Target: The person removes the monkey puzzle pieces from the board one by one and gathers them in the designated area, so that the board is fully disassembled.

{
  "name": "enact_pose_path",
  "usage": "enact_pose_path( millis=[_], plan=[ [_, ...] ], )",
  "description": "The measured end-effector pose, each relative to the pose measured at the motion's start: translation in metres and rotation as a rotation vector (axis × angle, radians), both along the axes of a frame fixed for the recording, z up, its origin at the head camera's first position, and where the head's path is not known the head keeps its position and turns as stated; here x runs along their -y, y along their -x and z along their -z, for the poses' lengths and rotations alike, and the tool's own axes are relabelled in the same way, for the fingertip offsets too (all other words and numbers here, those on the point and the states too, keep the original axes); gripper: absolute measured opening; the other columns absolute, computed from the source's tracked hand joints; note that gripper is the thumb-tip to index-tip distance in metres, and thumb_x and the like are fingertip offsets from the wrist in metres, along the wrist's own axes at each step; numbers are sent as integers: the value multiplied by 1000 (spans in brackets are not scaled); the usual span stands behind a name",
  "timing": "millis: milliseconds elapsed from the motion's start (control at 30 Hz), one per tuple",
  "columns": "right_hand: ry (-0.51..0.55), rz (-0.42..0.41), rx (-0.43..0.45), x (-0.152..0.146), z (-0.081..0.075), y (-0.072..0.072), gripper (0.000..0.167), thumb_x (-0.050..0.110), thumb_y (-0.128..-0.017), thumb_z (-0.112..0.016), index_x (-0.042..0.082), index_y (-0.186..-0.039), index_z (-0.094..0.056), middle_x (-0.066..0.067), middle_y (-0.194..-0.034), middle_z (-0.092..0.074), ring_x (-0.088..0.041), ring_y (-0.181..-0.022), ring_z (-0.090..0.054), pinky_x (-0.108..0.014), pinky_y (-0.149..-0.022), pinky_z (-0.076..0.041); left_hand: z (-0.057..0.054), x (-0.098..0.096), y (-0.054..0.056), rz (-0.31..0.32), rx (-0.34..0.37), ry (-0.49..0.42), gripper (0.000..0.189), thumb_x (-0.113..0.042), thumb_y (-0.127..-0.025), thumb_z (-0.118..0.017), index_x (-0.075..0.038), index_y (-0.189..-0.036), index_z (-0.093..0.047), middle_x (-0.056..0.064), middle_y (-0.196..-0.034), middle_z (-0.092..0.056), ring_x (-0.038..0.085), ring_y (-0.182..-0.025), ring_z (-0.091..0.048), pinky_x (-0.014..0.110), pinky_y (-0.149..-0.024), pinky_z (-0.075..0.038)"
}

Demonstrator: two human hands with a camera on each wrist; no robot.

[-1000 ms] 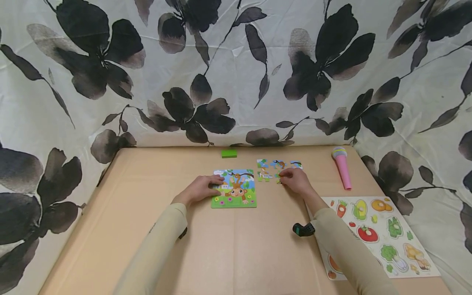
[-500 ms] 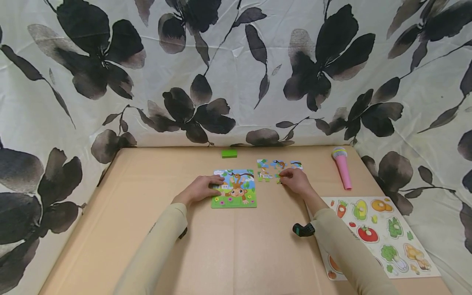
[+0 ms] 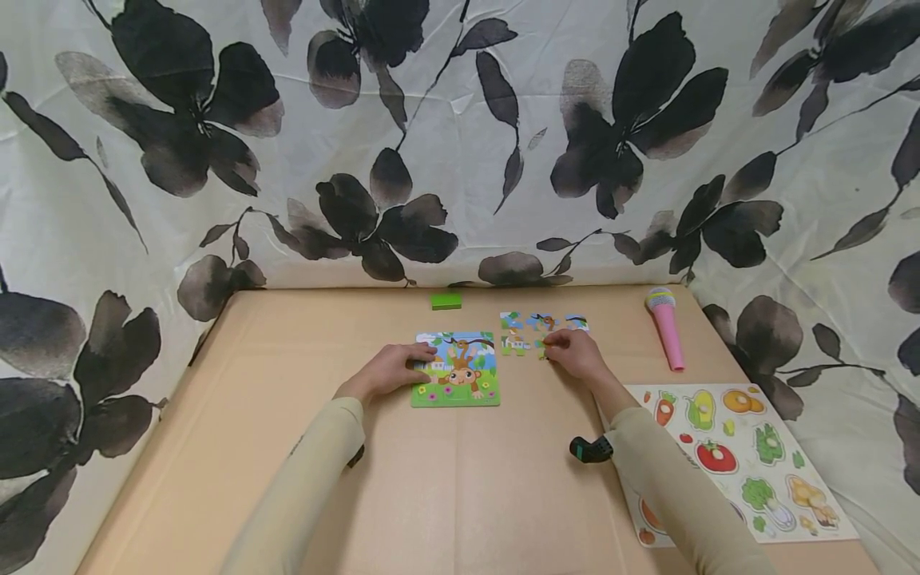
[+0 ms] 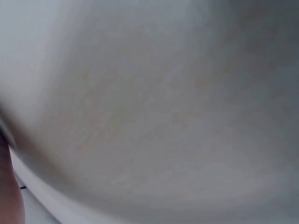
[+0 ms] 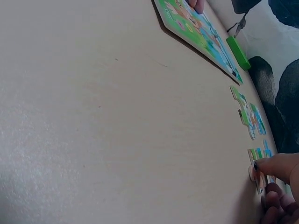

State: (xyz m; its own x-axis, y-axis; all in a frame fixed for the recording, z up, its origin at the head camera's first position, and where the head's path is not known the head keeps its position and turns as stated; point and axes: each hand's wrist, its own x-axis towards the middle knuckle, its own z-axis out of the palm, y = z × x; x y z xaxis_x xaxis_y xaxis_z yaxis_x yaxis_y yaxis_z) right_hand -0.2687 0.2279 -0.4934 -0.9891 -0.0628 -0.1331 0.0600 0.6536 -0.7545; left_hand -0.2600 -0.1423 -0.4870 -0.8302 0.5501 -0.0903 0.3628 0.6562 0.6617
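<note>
A square puzzle board [image 3: 467, 391] with a cartoon monkey lies flat on the table. My left hand [image 3: 381, 371] rests on its left part, fingers and thumb extended over the picture; a fingertip [image 5: 199, 5] also shows in the right wrist view. To the right of the board lie several loose puzzle pieces [image 3: 513, 342]. My right hand [image 3: 578, 354] pinches a puzzle piece [image 5: 255, 172] low at the table, its other fingers curled. The hand partly covers that piece. Only blurred pale surfaces and a bit of skin appear in the left wrist view.
Behind the board is a green block [image 3: 446, 301]. A pink toy microphone [image 3: 668, 331] lies at the back right. A white sheet with vegetable pictures [image 3: 776, 407] lies at the right, partly under the right sleeve. A floral cloth [image 3: 503, 144] hangs behind the table [image 3: 460, 495].
</note>
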Motion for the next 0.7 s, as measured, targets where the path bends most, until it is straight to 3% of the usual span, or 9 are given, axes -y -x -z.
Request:
enact_pose_path(
  millis=[300, 500, 700],
  plan=[
    [7, 31, -48, 5, -2, -2, 24, 14, -95, -62, 0, -114, -67, -18, -114, -67, -33, -104, -62, -40, -83, -51, 0, -1, 2, 1, -11, -10, 40, -17, -87, -75, -6, -125, -68, 6, -141, -55, 29, -139, -40, 44, -115, -29],
    [38, -40, -63, 21, -14, -8, 28, 13, -97, -59, -1, -121, -65, -19, -127, -60, -34, -106, -60, -37, -73, -52, -3, -4, 7, -29, -50, -27, 32, -14, -88, -72, -5, -119, -71, 7, -136, -59, 30, -134, -46, 44, -113, -33],
    [86, -86, -25, 45, -24, -15, 30, 18, -98, -59, 4, -123, -65, -15, -129, -56, -29, -104, -57, -38, -78, -51, -9, -15, 9, -2, -90, -18, 34, -15, -90, -71, -2, -122, -69, 9, -134, -60, 28, -132, -49, 43, -112, -34]
  ],
)
